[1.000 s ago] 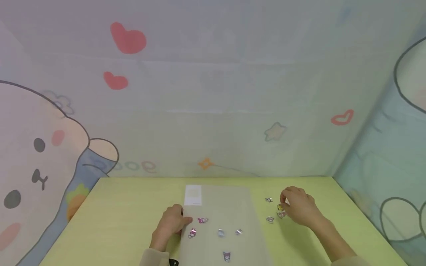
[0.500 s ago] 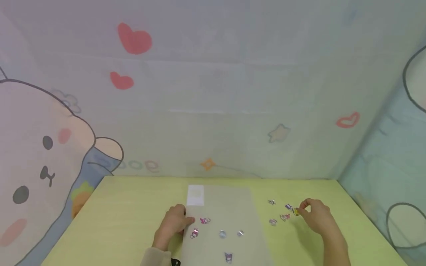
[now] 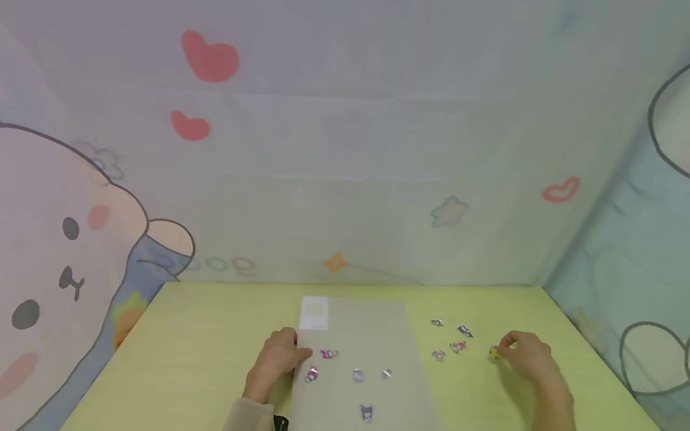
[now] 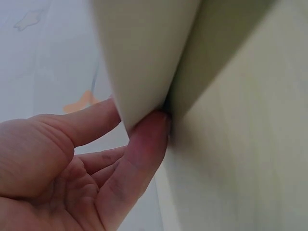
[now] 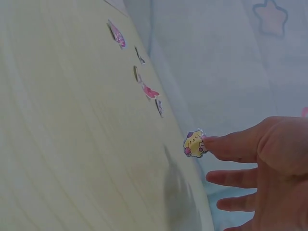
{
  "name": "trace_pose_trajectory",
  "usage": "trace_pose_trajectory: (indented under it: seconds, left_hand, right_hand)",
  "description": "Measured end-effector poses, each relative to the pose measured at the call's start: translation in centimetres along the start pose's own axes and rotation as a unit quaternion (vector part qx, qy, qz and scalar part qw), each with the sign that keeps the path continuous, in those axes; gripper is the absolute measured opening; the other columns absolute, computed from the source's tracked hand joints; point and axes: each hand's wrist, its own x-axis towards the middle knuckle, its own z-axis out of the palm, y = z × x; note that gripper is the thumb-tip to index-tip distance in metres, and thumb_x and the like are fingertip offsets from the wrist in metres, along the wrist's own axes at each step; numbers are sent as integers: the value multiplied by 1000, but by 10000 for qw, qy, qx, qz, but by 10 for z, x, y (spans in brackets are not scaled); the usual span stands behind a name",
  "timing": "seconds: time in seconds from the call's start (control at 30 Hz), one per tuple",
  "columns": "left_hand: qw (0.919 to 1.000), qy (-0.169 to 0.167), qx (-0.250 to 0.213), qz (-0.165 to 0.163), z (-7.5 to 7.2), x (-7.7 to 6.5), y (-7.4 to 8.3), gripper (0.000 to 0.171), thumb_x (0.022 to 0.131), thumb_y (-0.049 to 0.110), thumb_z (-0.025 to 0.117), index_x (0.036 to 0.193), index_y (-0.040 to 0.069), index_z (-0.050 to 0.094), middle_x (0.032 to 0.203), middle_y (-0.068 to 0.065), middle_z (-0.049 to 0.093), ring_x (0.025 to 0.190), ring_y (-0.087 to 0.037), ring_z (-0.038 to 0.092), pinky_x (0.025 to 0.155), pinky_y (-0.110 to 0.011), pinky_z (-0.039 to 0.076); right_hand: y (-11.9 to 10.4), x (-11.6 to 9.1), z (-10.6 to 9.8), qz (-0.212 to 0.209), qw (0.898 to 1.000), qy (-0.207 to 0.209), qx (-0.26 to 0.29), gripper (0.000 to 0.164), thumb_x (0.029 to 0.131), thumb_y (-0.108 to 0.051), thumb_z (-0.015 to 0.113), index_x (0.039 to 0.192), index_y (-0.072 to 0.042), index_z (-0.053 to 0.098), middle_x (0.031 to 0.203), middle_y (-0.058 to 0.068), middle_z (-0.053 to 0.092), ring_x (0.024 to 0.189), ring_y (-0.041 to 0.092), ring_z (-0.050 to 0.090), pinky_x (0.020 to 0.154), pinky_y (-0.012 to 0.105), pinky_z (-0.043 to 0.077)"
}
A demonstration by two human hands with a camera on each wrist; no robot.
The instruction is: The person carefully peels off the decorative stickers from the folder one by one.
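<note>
The right hand [image 3: 530,354] pinches a yellow sticker [image 3: 494,353] at the head view's lower right; the left hand [image 3: 277,359] grips the left edge of a board [image 3: 366,335], lower centre. The step seems to be handling one sticker; moving on calls for a light, steady pinch. Behind the pale yellow table [image 3: 215,335] hangs a printed cloth [image 3: 345,227].

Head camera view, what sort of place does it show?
Probably an indoor craft corner: a cartoon-printed backdrop hangs behind a pale yellow table, where small stickers lie on and beside a grey sheet.
</note>
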Motion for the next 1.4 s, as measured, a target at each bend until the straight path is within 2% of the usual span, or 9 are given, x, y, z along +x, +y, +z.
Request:
trace_pose_trajectory:
  seconds: [0.1,0.17,0.3,0.57,0.7,0.9,1.0,1.13,1.4]
  left_hand:
    - [10000,33,33,-66,-1,-1,-3,24,87,15,74,83,-3,59,67,-9,58,51,-18,60,52,-31,50]
    - [10000,48,17,-81,-1,-1,-5,23,86,14,74,82,-3,58,67,-9,57,51,-18,59,51,-30,49]
    - [9999,51,-106,20,1,1,-5,23,86,14,74,82,-3,59,65,-9,57,51,-19,59,49,-30,49]
    - [10000,60,-29,46,1,4,-3,23,86,14,74,81,-2,58,64,-8,57,50,-18,59,50,-30,48]
    - [10000,46,-17,84,0,2,-2,23,86,14,74,80,-1,58,63,-8,56,50,-18,59,49,-29,47]
    - [10000,29,10,65,1,0,0,24,86,14,74,80,-2,58,64,-8,57,49,-18,59,49,-30,48]
    - [10000,33,48,59,0,0,2,24,87,15,74,81,-2,59,65,-8,57,50,-18,59,49,-30,49]
    - [10000,30,60,51,-1,-1,3,24,87,15,74,81,-2,59,65,-8,58,50,-18,60,50,-30,49]
    - [9999,51,68,87,-1,-1,3,24,86,15,74,81,-2,58,65,-8,58,50,-18,60,49,-30,49]
  right_hand:
    - [-5,6,4,116,9997,-226,40,16,91,-21,63,88,-5,60,98,20,59,95,53,44,69,59,40]
    - [-8,9,8,201,9993,-326,-2,15,90,-21,64,85,-7,60,97,17,58,95,50,44,69,60,39]
    - [-10,13,12,253,9990,-344,-167,13,89,-19,65,82,-10,59,93,12,58,96,47,45,74,66,33]
    - [-14,17,13,265,9987,-328,-273,15,86,-17,70,79,-11,58,93,12,56,104,54,40,84,83,15]
    - [-13,17,14,367,9978,-327,-437,18,85,-20,72,90,-9,59,106,22,52,109,57,35,85,83,15]
    - [-19,15,15,431,9978,-214,-446,39,89,-25,68,116,-1,55,122,34,44,116,60,28,86,81,18]
    - [-32,11,14,256,9989,-69,-396,44,93,-30,64,122,0,54,132,35,39,121,62,23,88,82,18]
    - [-59,2,12,-210,9986,145,-457,43,94,-32,63,124,-2,57,140,35,35,126,62,22,88,82,21]
    - [-104,-12,16,-913,9945,265,-447,29,92,-28,65,113,-8,68,140,31,42,130,60,23,92,80,19]
